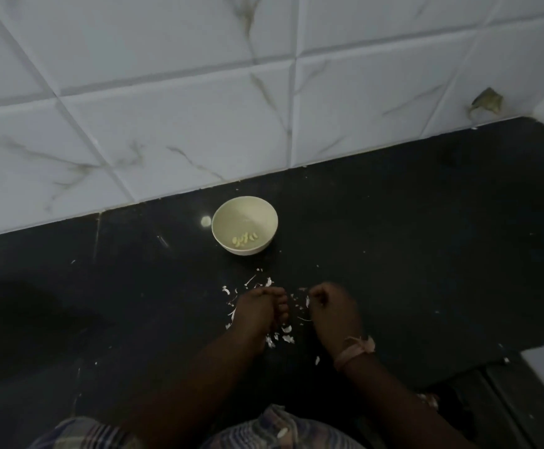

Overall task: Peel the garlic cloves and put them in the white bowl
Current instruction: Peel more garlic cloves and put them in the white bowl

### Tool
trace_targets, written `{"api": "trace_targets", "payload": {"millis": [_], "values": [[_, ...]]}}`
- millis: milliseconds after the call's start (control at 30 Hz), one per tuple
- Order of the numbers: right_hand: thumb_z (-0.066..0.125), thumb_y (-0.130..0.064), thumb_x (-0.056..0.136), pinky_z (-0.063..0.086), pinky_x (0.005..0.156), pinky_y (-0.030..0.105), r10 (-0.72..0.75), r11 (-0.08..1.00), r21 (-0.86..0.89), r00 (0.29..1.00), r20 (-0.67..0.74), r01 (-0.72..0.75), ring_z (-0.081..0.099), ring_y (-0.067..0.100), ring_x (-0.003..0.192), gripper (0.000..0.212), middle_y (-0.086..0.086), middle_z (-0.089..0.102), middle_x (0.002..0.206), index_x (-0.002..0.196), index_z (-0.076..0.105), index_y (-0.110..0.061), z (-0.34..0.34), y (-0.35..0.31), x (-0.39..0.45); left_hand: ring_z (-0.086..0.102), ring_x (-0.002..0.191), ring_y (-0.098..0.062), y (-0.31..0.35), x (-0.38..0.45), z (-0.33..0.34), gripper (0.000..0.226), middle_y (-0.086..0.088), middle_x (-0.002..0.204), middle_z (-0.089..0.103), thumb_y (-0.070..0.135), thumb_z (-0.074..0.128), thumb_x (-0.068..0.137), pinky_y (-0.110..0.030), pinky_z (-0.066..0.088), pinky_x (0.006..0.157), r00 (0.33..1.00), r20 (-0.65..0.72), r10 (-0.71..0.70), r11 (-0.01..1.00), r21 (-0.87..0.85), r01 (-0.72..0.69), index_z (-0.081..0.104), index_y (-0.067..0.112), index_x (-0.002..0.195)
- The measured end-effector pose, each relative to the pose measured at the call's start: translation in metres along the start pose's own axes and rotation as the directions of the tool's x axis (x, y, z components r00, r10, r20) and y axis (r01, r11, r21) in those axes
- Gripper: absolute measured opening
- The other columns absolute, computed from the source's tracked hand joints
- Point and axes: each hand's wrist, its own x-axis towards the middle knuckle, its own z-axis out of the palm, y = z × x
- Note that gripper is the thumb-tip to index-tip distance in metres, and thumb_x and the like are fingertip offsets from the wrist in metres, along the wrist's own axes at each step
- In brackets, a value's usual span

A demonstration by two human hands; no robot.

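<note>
One white bowl (244, 224) stands on the black counter (410, 241), round, deep and cream-tinted inside. On its floor, at the 6 o'clock side, lie about five peeled garlic cloves (244, 240), small, pale yellow and curved; the exact count is hard to read. At 6 o'clock from the bowl, well apart from it, two hands work close together. The left hand (259, 311) has its fingers curled inward; whether they grip a clove cannot be told. The right hand (332, 307), at 3 o'clock from the left, is curled too, pinching a small white scrap (308, 301) at its fingertips. White peel flakes (280, 337), more than a dozen, lie scattered around both hands. One pale thread band (355, 350) circles the right wrist
</note>
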Motion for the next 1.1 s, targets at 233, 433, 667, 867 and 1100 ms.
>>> {"api": "trace_targets", "payload": {"millis": [233,433,667,867,1100], "values": [[0.063,-0.019,0.098,0.041,0.072,0.019,0.096,0.973,-0.211,0.995,-0.015,-0.097,0.061,0.011,0.085,0.009,-0.003,0.067,0.092,0.094,0.071,-0.018,-0.038,0.039,-0.009,0.067,0.078,-0.018,-0.02,-0.01,0.015,0.024,-0.012,0.1,0.072,0.004,0.042,0.105,-0.022,0.058,0.059,0.993,0.103,-0.064,0.984,0.174,0.045,0.065,0.004,0.112],[0.061,-0.014,0.096,0.037,0.076,0.023,0.146,0.947,-0.291,0.989,0.019,-0.134,0.06,0.018,0.094,0.008,0.003,0.065,0.097,0.093,0.068,-0.016,-0.027,0.038,-0.007,0.07,0.086,-0.019,-0.028,-0.014,0.024,0.026,-0.011,0.102,0.073,0.005,0.041,0.106,-0.025,0.059,0.068,0.99,0.126,-0.065,0.983,0.177,0.042,0.066,0.01,0.103],[0.065,-0.018,0.093,0.041,0.066,0.02,0.204,0.965,-0.173,0.979,0.007,-0.199,0.064,0.013,0.083,0.008,0.0,0.067,0.087,0.09,0.069,-0.012,-0.037,0.024,-0.007,0.069,0.082,-0.016,-0.028,-0.018,0.019,0.021,-0.009,0.104,0.076,0.005,0.05,0.102,-0.025,0.057,0.065,0.989,0.126,-0.076,0.987,0.148,0.057,0.071,0.01,0.106],[0.063,-0.015,0.098,0.053,0.067,0.017,0.153,0.96,0.228,0.987,0.051,-0.161,0.067,0.004,0.079,0.016,-0.008,0.07,0.089,0.089,0.068,-0.028,-0.03,-0.001,-0.025,0.074,0.079,-0.015,-0.025,-0.027,0.014,0.015,-0.009,0.093,0.078,0.006,0.063,0.098,-0.025,0.056,0.064,0.98,0.201,0.007,0.997,0.078,-0.024,0.075,0.007,0.107],[0.068,0.002,0.091,0.059,0.058,0.03,0.135,0.803,0.564,0.981,0.14,-0.191,0.073,0.023,0.069,0.01,0.012,0.074,0.08,0.093,0.069,-0.007,-0.022,-0.018,-0.03,0.073,0.087,-0.032,-0.027,-0.034,-0.005,0.015,-0.028,0.1,0.074,-0.001,0.06,0.097,-0.038,0.061,0.082,0.964,0.205,0.171,0.985,-0.068,-0.16,0.071,-0.005,0.107]]}}
